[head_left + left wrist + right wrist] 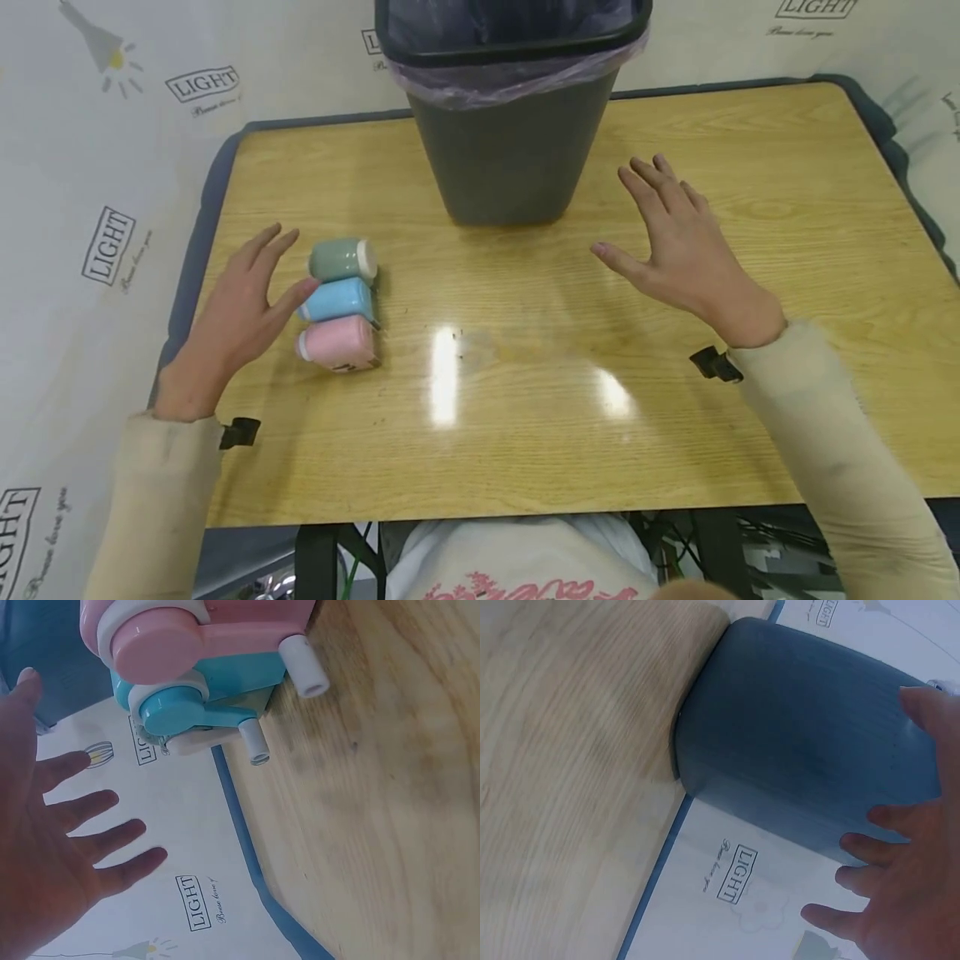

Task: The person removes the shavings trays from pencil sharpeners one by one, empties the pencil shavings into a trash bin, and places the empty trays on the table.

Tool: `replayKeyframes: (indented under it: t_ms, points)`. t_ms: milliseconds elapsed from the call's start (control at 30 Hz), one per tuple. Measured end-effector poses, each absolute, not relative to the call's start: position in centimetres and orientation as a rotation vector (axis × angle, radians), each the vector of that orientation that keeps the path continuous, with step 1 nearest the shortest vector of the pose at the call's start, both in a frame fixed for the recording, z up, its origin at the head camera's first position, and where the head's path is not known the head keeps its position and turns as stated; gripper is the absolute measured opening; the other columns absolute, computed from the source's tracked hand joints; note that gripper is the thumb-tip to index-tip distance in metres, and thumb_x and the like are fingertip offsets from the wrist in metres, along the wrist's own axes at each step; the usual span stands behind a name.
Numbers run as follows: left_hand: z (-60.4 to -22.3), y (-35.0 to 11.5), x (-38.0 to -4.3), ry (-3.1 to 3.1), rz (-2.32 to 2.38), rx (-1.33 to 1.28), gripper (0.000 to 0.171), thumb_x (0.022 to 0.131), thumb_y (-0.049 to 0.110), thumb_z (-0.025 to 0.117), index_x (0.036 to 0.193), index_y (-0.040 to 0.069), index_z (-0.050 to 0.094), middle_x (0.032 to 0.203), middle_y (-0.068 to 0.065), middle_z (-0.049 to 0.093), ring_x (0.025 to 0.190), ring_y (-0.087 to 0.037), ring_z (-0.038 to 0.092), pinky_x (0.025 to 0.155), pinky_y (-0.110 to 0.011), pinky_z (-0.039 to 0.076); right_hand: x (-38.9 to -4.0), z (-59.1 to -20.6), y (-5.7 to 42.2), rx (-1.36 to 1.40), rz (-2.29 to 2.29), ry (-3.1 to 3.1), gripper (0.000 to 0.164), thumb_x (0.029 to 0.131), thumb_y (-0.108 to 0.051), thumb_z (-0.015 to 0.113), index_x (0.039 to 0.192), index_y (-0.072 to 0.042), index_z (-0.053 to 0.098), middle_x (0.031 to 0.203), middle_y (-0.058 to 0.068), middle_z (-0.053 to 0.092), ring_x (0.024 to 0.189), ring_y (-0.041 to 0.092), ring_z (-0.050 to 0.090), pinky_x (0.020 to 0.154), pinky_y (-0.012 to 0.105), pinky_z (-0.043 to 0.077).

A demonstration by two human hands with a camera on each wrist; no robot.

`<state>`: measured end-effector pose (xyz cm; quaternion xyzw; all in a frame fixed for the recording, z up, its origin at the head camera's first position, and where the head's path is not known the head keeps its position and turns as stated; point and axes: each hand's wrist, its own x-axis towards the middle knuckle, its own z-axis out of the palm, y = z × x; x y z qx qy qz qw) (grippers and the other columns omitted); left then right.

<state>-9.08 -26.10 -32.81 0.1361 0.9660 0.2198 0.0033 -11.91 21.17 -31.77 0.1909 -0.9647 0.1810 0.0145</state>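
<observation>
Three hand-crank pencil sharpeners stand side by side on the left of the table in the head view: a green one [333,261] farthest off, a light blue one [341,300] in the middle and a pink one [342,343] nearest. My left hand [238,308] hovers just left of them, fingers spread, its thumb tip overlapping the blue one in this view. The left wrist view shows the cranks with white knobs [304,667] and an empty palm. Right of the bin, my right hand [678,250] is held over the table with spread fingers, holding nothing.
A dark grey bin [517,154] with a purple liner [517,87] stands at the table's back middle. The wood-grain table [525,450] has a dark edge. White printed sheeting [300,50] rises behind and at the sides. Small dark specks lie near the sharpeners.
</observation>
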Motion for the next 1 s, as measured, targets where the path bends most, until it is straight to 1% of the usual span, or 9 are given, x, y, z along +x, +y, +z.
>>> replayKeyframes:
  t_ms: [233,467,633,767,1000]
  points:
    - [-33.4,-26.3,-8.2,2.99,0.78,0.484,0.06,0.094,0.039,0.049,0.146,0.022,0.025,0.15,-0.014,0.022,0.137,-0.038,0.02,0.103,-0.063,0.021,-11.4,-32.4,19.7,0.698,0.605,-2.904,0.079,0.087,-0.048,0.055,0.147,-0.014,0.017,0.152,0.008,0.018,0.143,0.024,0.008,0.109,0.056,0.018]
    - [-33.5,-26.4,-7.3,3.017,0.863,0.568,0.058,0.092,0.032,0.054,0.144,0.021,0.029,0.146,-0.015,0.029,0.134,-0.037,0.026,0.103,-0.06,0.024,-11.0,-32.9,18.4,0.745,0.683,-2.87,0.079,0.086,-0.048,0.057,0.147,-0.016,0.02,0.151,0.006,0.023,0.135,0.031,0.029,0.105,0.056,0.027]
    - [-33.4,-26.0,-6.7,3.025,0.837,0.602,0.062,0.088,0.031,0.061,0.142,0.021,0.033,0.142,-0.015,0.033,0.13,-0.036,0.031,0.099,-0.059,0.029,-10.7,-32.9,17.6,0.798,0.717,-2.853,0.078,0.085,-0.048,0.058,0.146,-0.014,0.023,0.149,0.006,0.027,0.133,0.03,0.032,0.106,0.051,0.028]
    - [-33.4,-25.6,-6.3,3.019,0.811,0.606,0.065,0.083,0.031,0.067,0.14,0.02,0.037,0.139,-0.015,0.036,0.127,-0.035,0.034,0.097,-0.057,0.032,-10.5,-33.1,16.8,0.858,0.727,-2.836,0.077,0.085,-0.047,0.059,0.146,-0.014,0.024,0.148,0.006,0.03,0.131,0.03,0.035,0.106,0.051,0.028]
    - [-33.4,-25.2,-5.5,3.014,0.756,0.593,0.07,0.075,0.031,0.075,0.136,0.015,0.043,0.133,-0.016,0.039,0.122,-0.034,0.037,0.095,-0.056,0.036,-10.4,-33.3,15.4,0.968,0.733,-2.773,0.076,0.085,-0.046,0.06,0.145,-0.013,0.027,0.146,0.006,0.033,0.131,0.028,0.036,0.107,0.047,0.03]
